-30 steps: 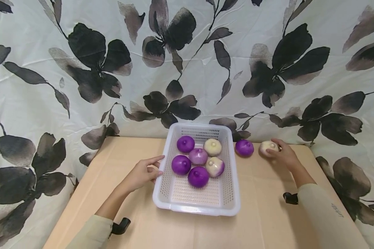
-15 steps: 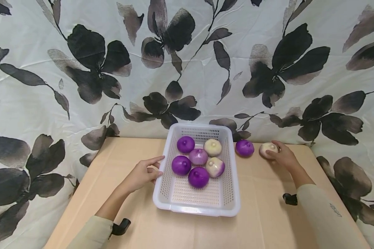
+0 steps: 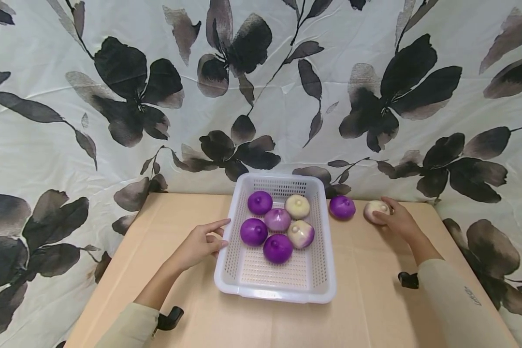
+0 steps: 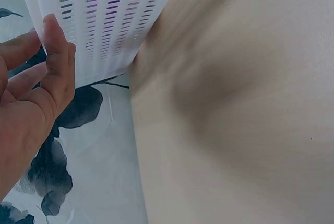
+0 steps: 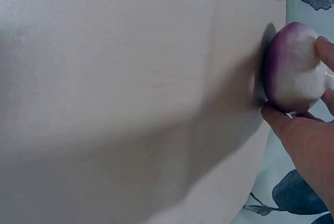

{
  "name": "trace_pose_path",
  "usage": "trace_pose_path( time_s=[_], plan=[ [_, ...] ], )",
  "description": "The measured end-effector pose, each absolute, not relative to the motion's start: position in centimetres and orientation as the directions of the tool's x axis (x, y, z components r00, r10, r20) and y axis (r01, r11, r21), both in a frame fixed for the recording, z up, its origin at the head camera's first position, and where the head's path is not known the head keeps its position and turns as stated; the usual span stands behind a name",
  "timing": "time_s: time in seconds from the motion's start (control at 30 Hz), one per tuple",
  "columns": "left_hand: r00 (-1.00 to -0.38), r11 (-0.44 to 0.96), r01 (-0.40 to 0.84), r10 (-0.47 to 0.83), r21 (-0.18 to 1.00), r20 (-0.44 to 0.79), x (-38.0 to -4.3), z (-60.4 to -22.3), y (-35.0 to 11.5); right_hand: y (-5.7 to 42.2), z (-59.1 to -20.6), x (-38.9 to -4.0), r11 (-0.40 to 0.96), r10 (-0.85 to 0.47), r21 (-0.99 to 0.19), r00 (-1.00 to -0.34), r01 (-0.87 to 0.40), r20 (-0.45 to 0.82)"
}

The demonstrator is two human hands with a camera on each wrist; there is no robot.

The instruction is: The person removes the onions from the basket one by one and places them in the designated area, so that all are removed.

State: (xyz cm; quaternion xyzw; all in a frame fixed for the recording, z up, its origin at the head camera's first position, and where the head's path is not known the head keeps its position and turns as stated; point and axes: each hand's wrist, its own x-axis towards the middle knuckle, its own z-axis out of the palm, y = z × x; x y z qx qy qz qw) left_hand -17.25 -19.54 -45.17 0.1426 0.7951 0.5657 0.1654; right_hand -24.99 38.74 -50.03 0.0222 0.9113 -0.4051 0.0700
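Note:
At the table's back right, my right hand (image 3: 401, 220) holds a pale onion (image 3: 376, 211) with fingers and thumb around its sides. In the right wrist view this onion (image 5: 297, 70) shows a purple underside, close to the table surface. A purple onion (image 3: 342, 207) sits to its left. My left hand (image 3: 198, 245) pinches the left rim of a white plastic basket (image 3: 275, 293). In the left wrist view, fingers (image 4: 56, 51) lie against the outside of the perforated basket wall (image 4: 104, 25). Several purple onions (image 3: 278, 248) and pale onions (image 3: 297, 206) lie inside the basket.
The light wooden table (image 3: 191, 299) ends at a floral cloth (image 3: 296, 111) hanging behind it. Black wrist cameras (image 3: 170, 318) stick out beside both sleeves. The basket stands in the middle, between the two arms.
The view has shifted very slightly. Both hands keep their places, the right on the pale onion and the left at the basket rim.

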Motion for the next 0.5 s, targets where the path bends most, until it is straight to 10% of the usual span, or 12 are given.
trace_pose_path(
  time_s=[0.5],
  plan=[
    [-0.908, 0.323, 0.038, 0.407, 0.946, -0.103, -17.16, -45.25, -19.53, 38.76, -49.80, -24.61, 0.666, -0.039, -0.740, -0.986, 0.093, -0.159]
  ],
)
